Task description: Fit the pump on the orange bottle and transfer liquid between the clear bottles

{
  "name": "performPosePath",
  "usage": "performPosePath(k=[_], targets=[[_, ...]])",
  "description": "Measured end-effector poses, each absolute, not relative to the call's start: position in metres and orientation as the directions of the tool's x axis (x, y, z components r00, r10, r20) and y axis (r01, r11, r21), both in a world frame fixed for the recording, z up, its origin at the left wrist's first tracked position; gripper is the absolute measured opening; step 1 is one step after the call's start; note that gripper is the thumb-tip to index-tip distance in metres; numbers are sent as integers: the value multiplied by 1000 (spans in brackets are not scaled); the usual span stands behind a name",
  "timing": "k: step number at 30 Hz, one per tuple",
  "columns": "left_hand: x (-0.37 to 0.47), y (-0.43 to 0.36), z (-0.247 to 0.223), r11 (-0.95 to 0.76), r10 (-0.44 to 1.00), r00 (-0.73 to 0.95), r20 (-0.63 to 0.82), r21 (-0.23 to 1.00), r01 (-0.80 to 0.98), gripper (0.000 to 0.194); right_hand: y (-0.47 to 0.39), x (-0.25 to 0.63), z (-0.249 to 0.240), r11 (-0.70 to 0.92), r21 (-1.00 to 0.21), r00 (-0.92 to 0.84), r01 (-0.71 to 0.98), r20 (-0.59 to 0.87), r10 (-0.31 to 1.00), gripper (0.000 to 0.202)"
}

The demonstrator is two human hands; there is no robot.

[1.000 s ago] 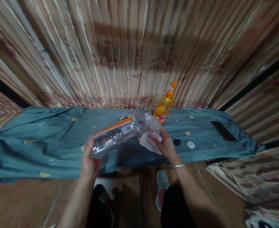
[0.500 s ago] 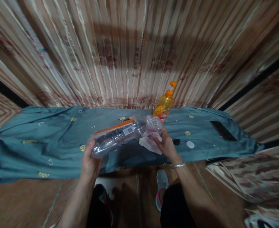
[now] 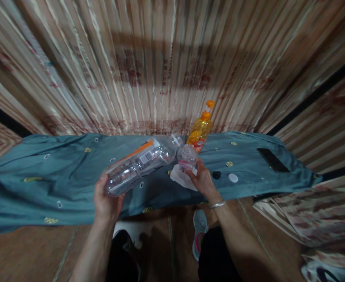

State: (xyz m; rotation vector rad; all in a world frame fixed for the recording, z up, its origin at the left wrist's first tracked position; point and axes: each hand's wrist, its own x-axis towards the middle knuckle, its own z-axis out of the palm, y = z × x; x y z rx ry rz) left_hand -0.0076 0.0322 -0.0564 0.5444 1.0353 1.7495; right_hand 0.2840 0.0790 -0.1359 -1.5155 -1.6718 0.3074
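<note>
My left hand (image 3: 107, 197) is wrapped round the base of a large clear plastic bottle (image 3: 157, 150) with an orange and dark label. The bottle lies tilted in the air, its uncapped neck up and to the right. My right hand (image 3: 201, 178) grips a small clear bottle (image 3: 187, 156) with a pinkish label, held upright with its open mouth just right of and below the large bottle's neck. A white tissue or paper (image 3: 180, 178) lies under the small bottle. Close behind stands a yellow pump bottle (image 3: 200, 131) with an orange pump head.
On the green patterned cloth (image 3: 69, 172) over the table, a black cap (image 3: 216, 175) and a white cap (image 3: 233, 178) lie right of my right hand. A dark phone (image 3: 272, 159) rests farther right. A striped curtain (image 3: 149, 70) hangs behind the table.
The large bottle's neck has lifted off the small bottle's mouth and moved back to the left, so the two are now apart. My left hand has shifted slightly left and down.
</note>
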Motion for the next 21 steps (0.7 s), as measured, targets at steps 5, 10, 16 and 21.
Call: performPosePath(k=[5,10,16,21], targets=[[-10,33,-57,-162,915,-400,-62,849,-503,47,79,283,-137,227,-647,87,728,415,906,56],[-8,33,-59,-165,917,-397,-44,864,-476,51,79,282,-139,224,-634,103,741,436,894,57],[-5,33,-59,-173,913,-407,-40,864,-473,49,78,285,-136,238,-633,91,736,441,893,52],[-7,32,-58,-207,903,-429,-13,863,-461,54,78,288,-135,227,-627,99,745,441,892,56]])
